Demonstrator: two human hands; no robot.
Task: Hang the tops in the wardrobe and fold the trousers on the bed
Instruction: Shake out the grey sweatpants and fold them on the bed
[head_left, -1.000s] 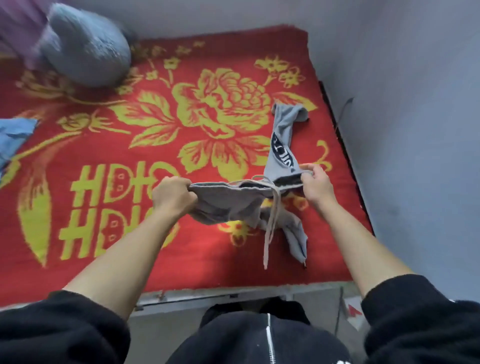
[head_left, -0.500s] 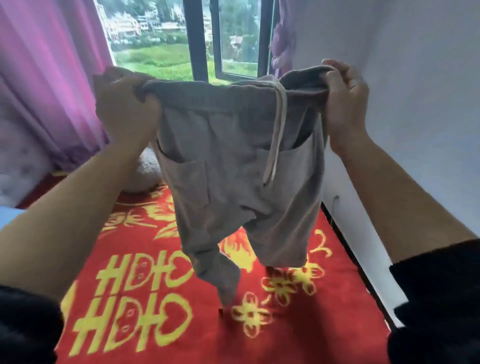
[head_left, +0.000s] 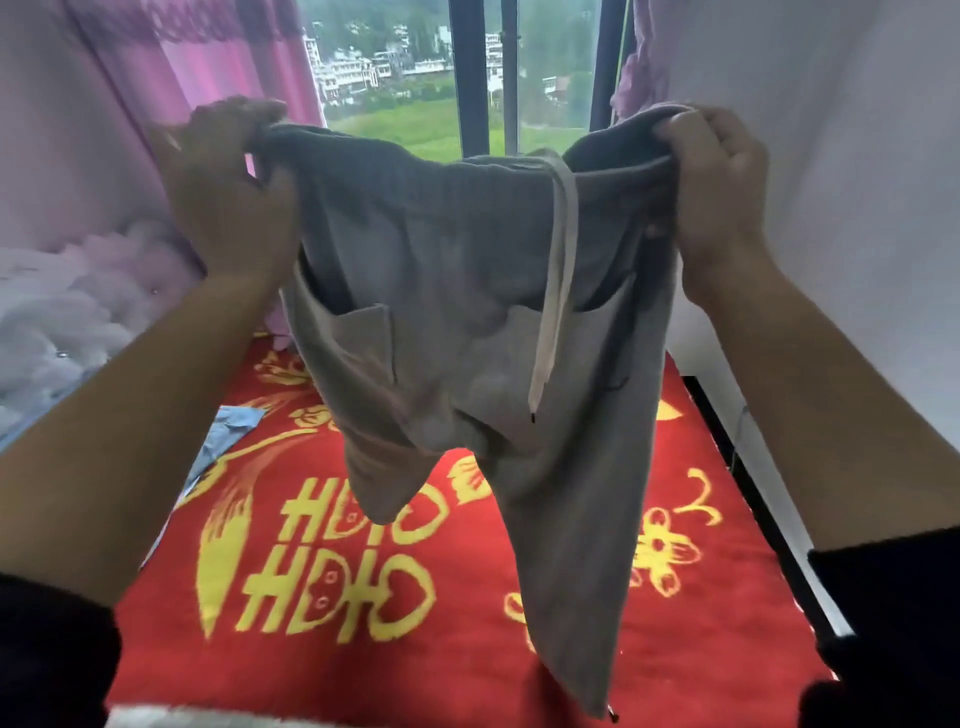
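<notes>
Trousers (head_left: 467, 322) hang between left hand (head_left: 228, 192) and right hand (head_left: 717, 192), above the bed (head_left: 363, 649).

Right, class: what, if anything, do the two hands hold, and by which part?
The trousers, by the waistband: the left hand grips one end, the right hand the other. The legs hang down.

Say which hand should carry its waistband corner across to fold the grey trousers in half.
Left, probably. The left hand and right hand each grip a corner of the grey trousers, but the straight-hanging leg is under the right; the left side's is bunched.
</notes>
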